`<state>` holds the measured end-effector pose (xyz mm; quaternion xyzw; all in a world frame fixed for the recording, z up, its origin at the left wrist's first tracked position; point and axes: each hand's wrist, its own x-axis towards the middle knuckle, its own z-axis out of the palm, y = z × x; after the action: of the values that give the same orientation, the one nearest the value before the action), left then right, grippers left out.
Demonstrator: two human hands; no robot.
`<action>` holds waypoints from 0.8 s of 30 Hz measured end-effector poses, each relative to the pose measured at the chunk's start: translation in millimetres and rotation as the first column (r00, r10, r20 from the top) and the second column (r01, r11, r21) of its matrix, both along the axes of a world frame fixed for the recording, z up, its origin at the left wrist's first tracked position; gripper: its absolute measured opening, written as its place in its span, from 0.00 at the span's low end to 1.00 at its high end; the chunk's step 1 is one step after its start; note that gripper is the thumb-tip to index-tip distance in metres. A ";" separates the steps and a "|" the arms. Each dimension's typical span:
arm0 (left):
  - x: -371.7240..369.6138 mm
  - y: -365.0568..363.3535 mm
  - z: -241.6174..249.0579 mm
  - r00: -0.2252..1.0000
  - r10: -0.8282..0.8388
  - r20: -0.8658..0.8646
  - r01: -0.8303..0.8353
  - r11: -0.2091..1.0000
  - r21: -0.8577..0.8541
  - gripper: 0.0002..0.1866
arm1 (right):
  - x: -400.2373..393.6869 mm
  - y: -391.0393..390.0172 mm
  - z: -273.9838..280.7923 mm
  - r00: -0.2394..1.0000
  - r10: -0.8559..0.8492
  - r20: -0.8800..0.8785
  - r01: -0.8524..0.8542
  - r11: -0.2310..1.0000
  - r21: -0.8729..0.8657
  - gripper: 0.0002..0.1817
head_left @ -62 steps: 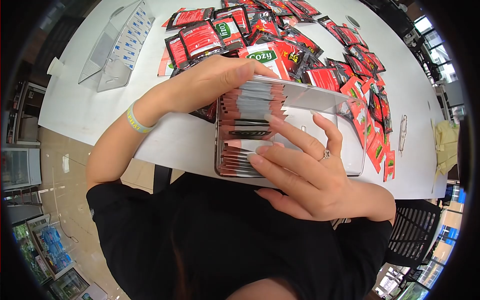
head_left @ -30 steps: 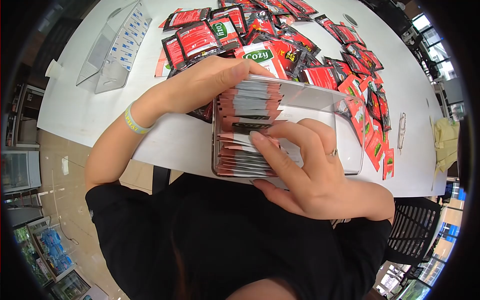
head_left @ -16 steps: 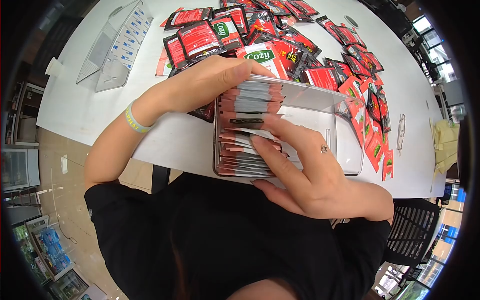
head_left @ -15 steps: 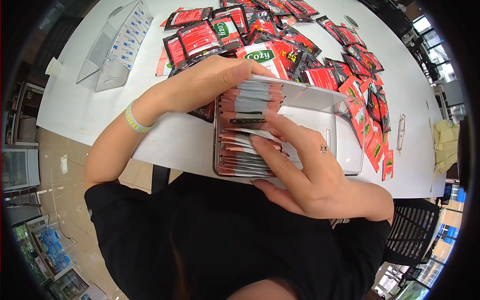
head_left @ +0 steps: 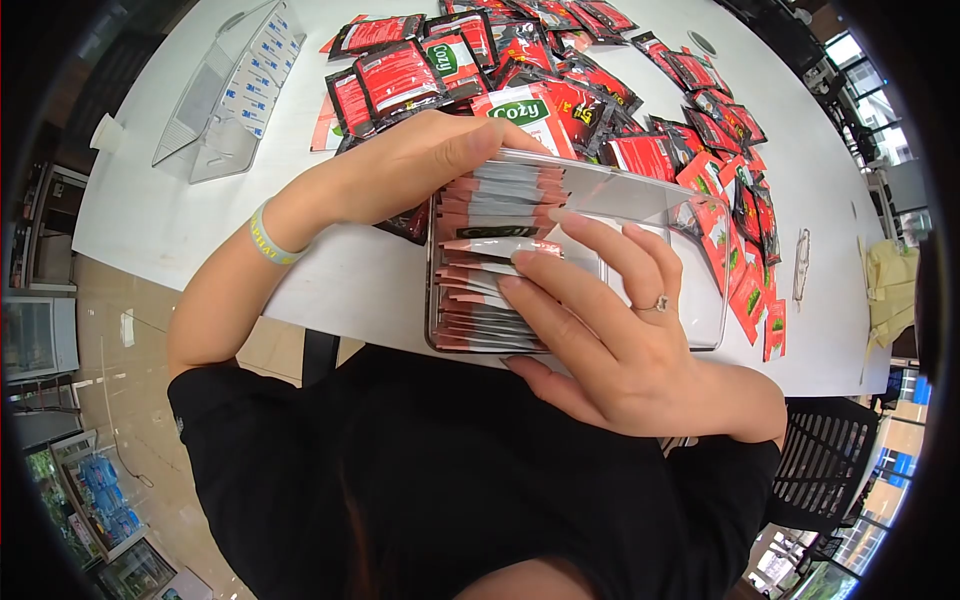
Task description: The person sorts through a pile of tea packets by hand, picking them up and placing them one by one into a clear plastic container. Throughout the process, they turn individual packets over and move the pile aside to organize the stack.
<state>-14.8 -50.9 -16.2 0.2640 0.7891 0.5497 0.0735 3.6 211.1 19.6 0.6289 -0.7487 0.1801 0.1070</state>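
A clear plastic box [head_left: 700,335] is tilted at the table's near edge. Its left part holds a stack of thin red and silver sachets [head_left: 490,300]. My left hand [head_left: 430,165] wraps over the box's far left corner, its thumb along the rim and its other fingers mostly hidden behind the wall. Over the box's near side is my right hand [head_left: 610,330], fingers apart, with fingertips touching the edges of the sachets and the thumb below the near wall.
Red and black packets [head_left: 400,80] are heaped behind the box, and more packets [head_left: 740,240] lie to its right. A clear holder [head_left: 215,130] stands at the far left of the white table [head_left: 140,215]. A black chair [head_left: 825,460] is at the lower right.
My right hand's fingers have spread and shifted over the sachets, uncovering more of their edges. The sachets near the fingertips have moved slightly. My left hand has stayed in place.
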 end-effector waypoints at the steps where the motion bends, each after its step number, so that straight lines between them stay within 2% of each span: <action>1: 0.0 0.1 -0.2 1.000 0.008 -0.009 -0.008 1.000 0.001 0.39 | 0.5 0.1 0.3 1.000 -0.004 -0.016 0.004 1.000 0.010 0.36; 4: 0.8 0.1 1.1 1.000 0.014 0.000 -0.014 1.000 -0.008 0.39 | -1.3 -0.3 -0.6 0.999 0.026 0.022 -0.027 0.999 0.030 0.36; 8: -1.3 0.0 -4.3 0.999 0.016 -0.038 -0.016 1.000 0.008 0.39 | -0.4 -0.1 -2.3 1.000 0.021 -0.011 -0.021 1.000 0.013 0.36; 11: 0.9 1.7 -2.4 1.000 0.009 -0.011 -0.008 1.000 0.025 0.38 | -2.2 -0.3 -2.3 0.996 0.051 0.072 -0.053 0.998 0.030 0.37; 14: 1.8 1.9 -2.3 1.000 0.023 -0.016 -0.023 0.999 0.033 0.38 | -3.2 -1.8 -2.7 0.992 0.065 0.110 -0.060 0.997 -0.047 0.39; 16: 1.7 0.5 -0.1 1.000 0.028 0.004 -0.028 0.999 -0.019 0.38 | -1.9 -3.2 -0.5 0.969 0.045 0.245 -0.041 0.999 -0.021 0.41; 17: 3.4 1.0 5.1 1.000 0.027 0.004 -0.027 0.999 -0.019 0.38 | -2.0 -3.8 1.4 0.969 0.044 0.244 -0.040 0.999 -0.021 0.41; 19: 8.5 2.8 18.4 0.993 0.035 0.111 -0.027 0.997 -0.073 0.39 | -2.8 -5.1 4.6 0.961 0.018 0.274 -0.029 0.999 0.034 0.42; 23: 6.5 1.1 17.2 0.996 0.033 0.078 -0.023 0.992 -0.126 0.40 | -2.6 -3.1 2.4 0.973 0.026 0.229 -0.038 0.998 0.048 0.42; 24: 6.4 2.0 15.6 0.997 0.032 0.064 -0.025 0.994 -0.102 0.40 | -1.9 -2.3 2.4 0.988 0.011 0.156 -0.022 0.997 0.071 0.42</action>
<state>-8.3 -48.9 -0.6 0.2305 0.8167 0.5185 0.1048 1.7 208.9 22.0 0.6227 -0.7555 0.2023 0.0240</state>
